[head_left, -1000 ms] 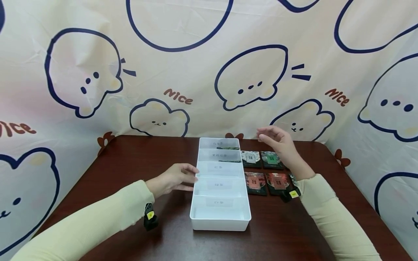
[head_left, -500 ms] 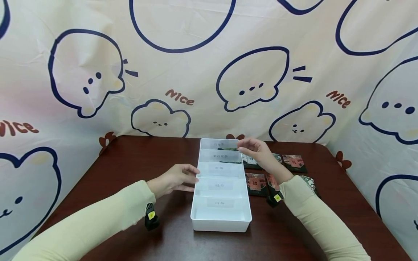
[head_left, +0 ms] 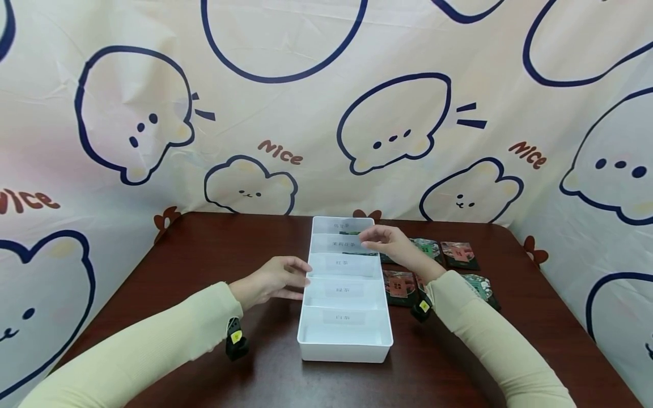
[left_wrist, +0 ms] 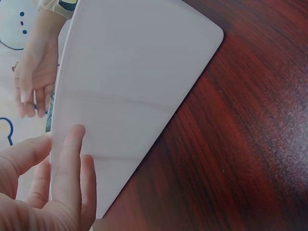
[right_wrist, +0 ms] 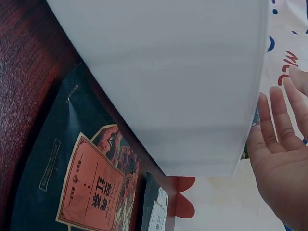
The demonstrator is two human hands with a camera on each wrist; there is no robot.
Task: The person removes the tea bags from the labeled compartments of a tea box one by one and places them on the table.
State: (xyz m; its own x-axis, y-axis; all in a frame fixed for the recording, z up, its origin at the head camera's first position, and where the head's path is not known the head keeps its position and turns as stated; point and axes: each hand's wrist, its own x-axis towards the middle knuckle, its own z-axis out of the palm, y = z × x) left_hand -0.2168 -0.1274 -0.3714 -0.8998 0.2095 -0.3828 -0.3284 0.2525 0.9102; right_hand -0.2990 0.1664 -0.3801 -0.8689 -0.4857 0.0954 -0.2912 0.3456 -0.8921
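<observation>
A long white divided box (head_left: 344,352) with a paper label in each compartment stands on the table. My left hand (head_left: 272,280) is at its left side, extended fingers (left_wrist: 72,154) touching the outer wall by the rim. My right hand (head_left: 395,245) hovers over the right rim near the two far compartments. In the right wrist view its fingers (right_wrist: 284,120) are slightly bent and apart, with nothing between them. Thin green edges of tea packets show in the farthest compartment (head_left: 350,233) and in the one before it (head_left: 359,254). The three nearer compartments show bare white floors.
Several dark tea packets lie right of the box: a red-labelled one (head_left: 400,287) beside its wall, a green one (head_left: 427,247), another red one (head_left: 460,254) and a pale green one (head_left: 480,288). The right forearm covers some. A patterned cloth (head_left: 306,113) hangs behind the table.
My right hand has come left and down from above the packets to the box's far right rim. The left hand and the box have stayed in place.
</observation>
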